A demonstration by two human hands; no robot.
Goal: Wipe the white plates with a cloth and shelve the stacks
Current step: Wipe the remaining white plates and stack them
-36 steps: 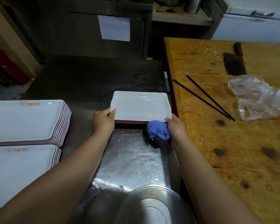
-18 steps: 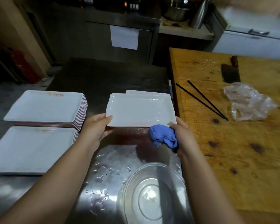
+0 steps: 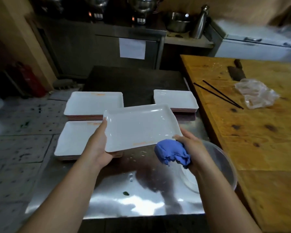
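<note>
Plate (image 3: 139, 126) in both hands (cloth (image 3: 172, 153) too)

A wet steel counter (image 3: 118, 202) bore three stacks of white plates (image 3: 175, 100) and a metal bowl (image 3: 225, 174). The wooden table (image 3: 259, 148) beside it carried chopsticks (image 3: 220, 95), a cleaver (image 3: 236, 73) and a plastic bag (image 3: 255, 93).

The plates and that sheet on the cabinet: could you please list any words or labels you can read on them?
None can be read.
Held plate: an orange mark near its front rim, too blurred to read.
Far left stack: orange print on the top plate's far edge, blurred.
Near left stack: orange print, blurred.
Paper sheet on the steel cabinet: no legible text.
</note>
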